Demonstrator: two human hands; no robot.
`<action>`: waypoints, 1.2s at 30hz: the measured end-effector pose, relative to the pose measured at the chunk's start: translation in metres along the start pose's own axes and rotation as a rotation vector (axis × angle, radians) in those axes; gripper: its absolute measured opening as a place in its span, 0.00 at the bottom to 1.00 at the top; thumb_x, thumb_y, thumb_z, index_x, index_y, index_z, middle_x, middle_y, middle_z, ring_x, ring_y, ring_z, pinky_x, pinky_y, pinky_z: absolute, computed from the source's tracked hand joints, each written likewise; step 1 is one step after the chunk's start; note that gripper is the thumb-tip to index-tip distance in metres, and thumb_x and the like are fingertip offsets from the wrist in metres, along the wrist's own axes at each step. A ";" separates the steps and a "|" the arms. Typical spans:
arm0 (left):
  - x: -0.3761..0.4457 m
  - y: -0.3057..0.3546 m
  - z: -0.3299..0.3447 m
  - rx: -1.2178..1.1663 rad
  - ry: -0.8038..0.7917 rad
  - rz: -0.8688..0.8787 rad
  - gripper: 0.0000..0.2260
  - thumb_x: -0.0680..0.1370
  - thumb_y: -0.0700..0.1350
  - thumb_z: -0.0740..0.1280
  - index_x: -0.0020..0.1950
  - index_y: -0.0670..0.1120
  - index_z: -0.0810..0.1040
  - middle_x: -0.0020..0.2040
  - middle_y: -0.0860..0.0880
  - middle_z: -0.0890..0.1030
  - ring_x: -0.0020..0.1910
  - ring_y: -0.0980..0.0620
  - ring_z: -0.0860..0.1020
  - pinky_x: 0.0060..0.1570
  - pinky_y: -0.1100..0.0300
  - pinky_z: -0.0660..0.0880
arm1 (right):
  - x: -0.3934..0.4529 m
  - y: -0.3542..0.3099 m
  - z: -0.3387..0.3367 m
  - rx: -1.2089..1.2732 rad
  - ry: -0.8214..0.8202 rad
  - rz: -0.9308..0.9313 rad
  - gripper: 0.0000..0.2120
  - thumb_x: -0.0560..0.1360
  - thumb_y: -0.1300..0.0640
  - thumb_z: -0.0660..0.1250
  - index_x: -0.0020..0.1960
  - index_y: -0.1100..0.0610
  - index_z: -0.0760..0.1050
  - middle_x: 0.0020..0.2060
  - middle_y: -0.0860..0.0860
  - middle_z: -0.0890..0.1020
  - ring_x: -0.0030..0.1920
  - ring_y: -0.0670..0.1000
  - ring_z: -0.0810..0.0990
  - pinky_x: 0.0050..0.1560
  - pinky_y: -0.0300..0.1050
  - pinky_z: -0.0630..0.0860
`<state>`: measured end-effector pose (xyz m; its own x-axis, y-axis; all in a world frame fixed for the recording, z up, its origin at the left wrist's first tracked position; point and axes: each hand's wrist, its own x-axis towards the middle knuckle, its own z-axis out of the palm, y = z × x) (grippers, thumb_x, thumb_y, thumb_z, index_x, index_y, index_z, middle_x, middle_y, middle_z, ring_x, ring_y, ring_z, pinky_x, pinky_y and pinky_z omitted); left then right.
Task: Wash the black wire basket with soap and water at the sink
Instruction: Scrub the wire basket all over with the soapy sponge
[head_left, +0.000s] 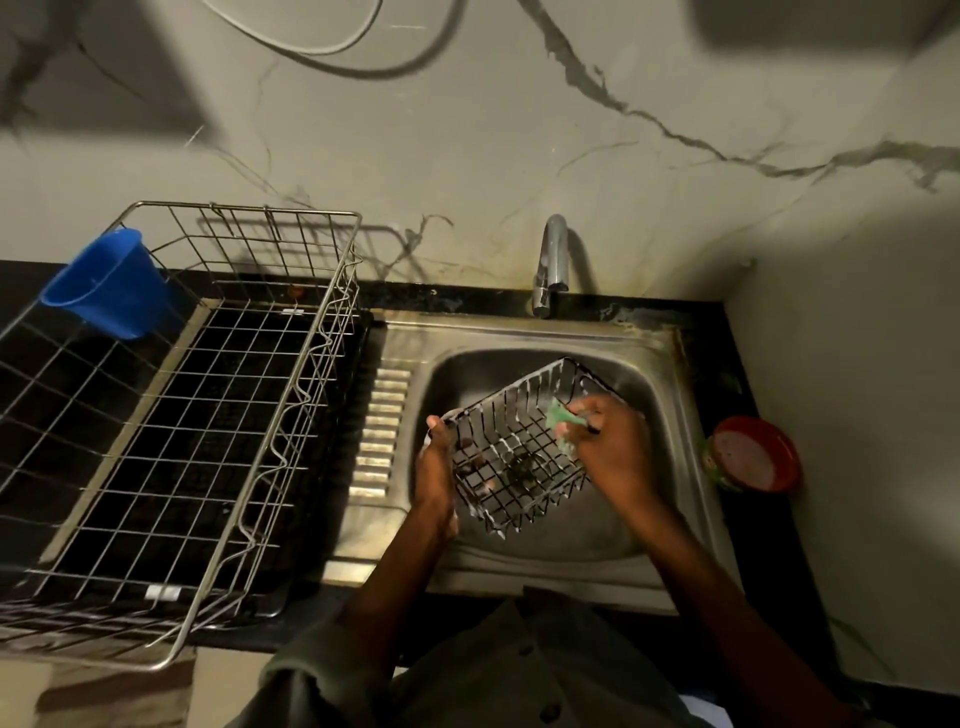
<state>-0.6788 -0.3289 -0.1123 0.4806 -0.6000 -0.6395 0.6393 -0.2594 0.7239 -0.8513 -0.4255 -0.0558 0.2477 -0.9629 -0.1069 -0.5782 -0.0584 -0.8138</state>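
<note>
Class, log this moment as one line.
left hand holds basket | right hand scrubs with sponge | over sink | tap off

A dull, stained steel sink (524, 566) holds a soap-streaked black wire basket (519, 452) below a glossy chrome tap (551, 260).

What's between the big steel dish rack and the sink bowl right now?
In the head view, only the sink's ribbed steel drainboard lies between the dish rack and the sink bowl; nothing rests on it.
</note>
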 end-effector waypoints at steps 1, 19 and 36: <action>-0.005 0.002 0.001 0.010 -0.036 0.029 0.32 0.77 0.75 0.56 0.70 0.56 0.79 0.63 0.44 0.84 0.57 0.41 0.85 0.51 0.38 0.83 | 0.004 -0.004 0.003 -0.037 -0.027 -0.003 0.10 0.75 0.60 0.74 0.55 0.50 0.82 0.49 0.44 0.84 0.48 0.44 0.82 0.46 0.41 0.80; -0.003 0.020 0.012 -0.152 -0.227 0.178 0.29 0.78 0.66 0.65 0.63 0.43 0.84 0.63 0.37 0.83 0.61 0.37 0.83 0.59 0.42 0.81 | 0.003 -0.046 0.078 0.015 -0.357 0.199 0.06 0.72 0.69 0.72 0.43 0.59 0.84 0.40 0.55 0.86 0.41 0.52 0.86 0.46 0.49 0.84; 0.021 0.027 0.010 -0.167 -0.327 0.164 0.30 0.80 0.55 0.69 0.81 0.51 0.67 0.65 0.36 0.81 0.53 0.42 0.84 0.48 0.52 0.84 | -0.015 -0.050 0.076 -0.389 -0.536 0.044 0.05 0.70 0.65 0.72 0.41 0.57 0.84 0.40 0.54 0.87 0.41 0.51 0.85 0.46 0.49 0.84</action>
<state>-0.6577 -0.3560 -0.1031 0.3854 -0.8392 -0.3836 0.6718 -0.0299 0.7402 -0.7673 -0.3882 -0.0570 0.5121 -0.7079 -0.4865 -0.8102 -0.2100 -0.5472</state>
